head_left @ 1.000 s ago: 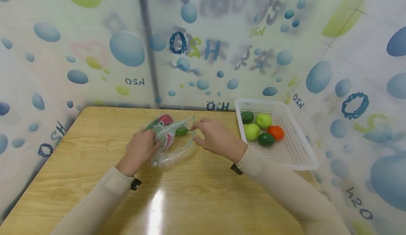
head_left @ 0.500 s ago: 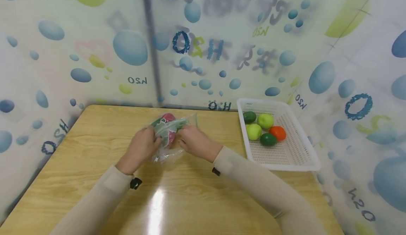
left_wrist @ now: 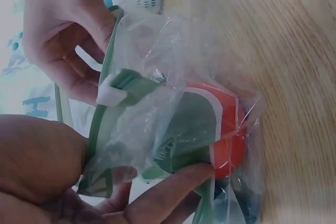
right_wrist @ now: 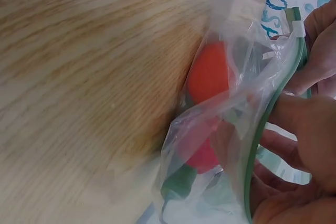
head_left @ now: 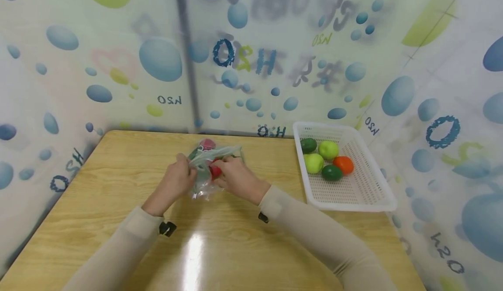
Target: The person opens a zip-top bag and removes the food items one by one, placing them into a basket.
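Observation:
A clear zip bag point(head_left: 202, 179) with a green zip strip point(left_wrist: 97, 124) and a white slider point(left_wrist: 111, 97) lies on the table, its mouth partly spread. Through the plastic show an orange-red round thing point(right_wrist: 209, 73), a pinkish-red one point(right_wrist: 202, 148) and a dark green piece point(right_wrist: 178, 183), perhaps a pepper. My left hand point(head_left: 177, 179) grips the bag at the left of its mouth, near the slider. My right hand point(head_left: 239, 175) pinches the mouth's right part, fingers curled at the zip strip and close to the red thing point(head_left: 215, 170). Some fingertips are hidden by plastic.
At the right, a white plastic basket point(head_left: 369, 182) holds two light green apples point(head_left: 328, 150), two dark green avocado-like fruits point(head_left: 332, 172) and a red tomato point(head_left: 343, 165). A printed curtain point(head_left: 251, 81) borders the wooden table point(head_left: 220, 247) behind and on both sides.
My right hand has moved left from the bag's far right edge to the middle of its mouth. A red thing now shows at its fingertips. My left hand keeps its grip.

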Demonstrator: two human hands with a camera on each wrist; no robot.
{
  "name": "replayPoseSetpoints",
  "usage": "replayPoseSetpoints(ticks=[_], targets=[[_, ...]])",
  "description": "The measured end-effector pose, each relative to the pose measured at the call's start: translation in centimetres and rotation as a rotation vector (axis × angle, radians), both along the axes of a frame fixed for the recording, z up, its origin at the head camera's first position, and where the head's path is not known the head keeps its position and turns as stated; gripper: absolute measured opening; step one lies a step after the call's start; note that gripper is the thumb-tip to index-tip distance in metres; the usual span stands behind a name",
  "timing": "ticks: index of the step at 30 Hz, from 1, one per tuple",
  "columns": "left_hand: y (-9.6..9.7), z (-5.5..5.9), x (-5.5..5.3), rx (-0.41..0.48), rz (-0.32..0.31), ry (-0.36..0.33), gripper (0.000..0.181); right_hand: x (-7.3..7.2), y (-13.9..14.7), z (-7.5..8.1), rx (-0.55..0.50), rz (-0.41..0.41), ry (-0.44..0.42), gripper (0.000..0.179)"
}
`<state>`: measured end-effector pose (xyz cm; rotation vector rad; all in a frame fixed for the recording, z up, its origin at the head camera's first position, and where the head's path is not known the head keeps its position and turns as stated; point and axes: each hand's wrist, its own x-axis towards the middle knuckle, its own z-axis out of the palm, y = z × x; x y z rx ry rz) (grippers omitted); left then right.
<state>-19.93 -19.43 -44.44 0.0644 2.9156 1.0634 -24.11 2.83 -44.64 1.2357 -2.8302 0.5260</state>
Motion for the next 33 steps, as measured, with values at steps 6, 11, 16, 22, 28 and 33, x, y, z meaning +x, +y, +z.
replayPoseSetpoints(ticks=[6,11,16,22,28,33], targets=[[0.3,0.0,0.0,-0.019,-0.009,0.004,0.024,0.1,-0.6,-0.4,0.008,-0.024,0.051,0.036],[0.5,0.1,0.1,-0.016,-0.035,-0.003,0.014,-0.2,-1.1,-0.8,0.046,-0.101,0.125,0.035],[0.8,0.1,0.1,-0.003,-0.036,-0.043,0.017,-0.7,-1.2,-1.2,0.128,-0.142,0.150,0.033],[1.0,0.1,0.0,-0.003,-0.031,-0.096,0.034,-1.4,-1.3,-1.8,0.164,-0.185,0.083,0.058],[1.4,-0.2,-0.3,-0.013,-0.027,-0.053,0.040,-1.8,-1.3,-2.2,0.123,-0.195,0.024,0.063],[1.6,-0.3,-0.4,-0.032,-0.008,-0.026,0.037,-1.8,-1.2,-2.2,0.088,-0.181,-0.018,0.061]])
